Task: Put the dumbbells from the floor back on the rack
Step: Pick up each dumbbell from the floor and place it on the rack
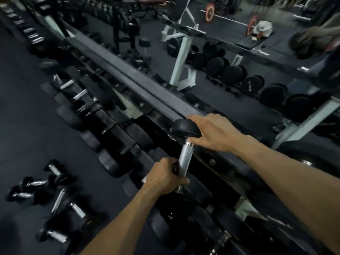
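A dumbbell [184,144] stood tilted over the top rail of the rack [147,92]. The left hand [165,176] gripped the lower end of its ribbed chrome handle, fingers curled round it. The right hand [211,134] cupped the round black rubber head at the upper end. More dumbbells [55,196], chrome-barred with black ends, lay scattered on the dark matte floor [24,116] to the left.
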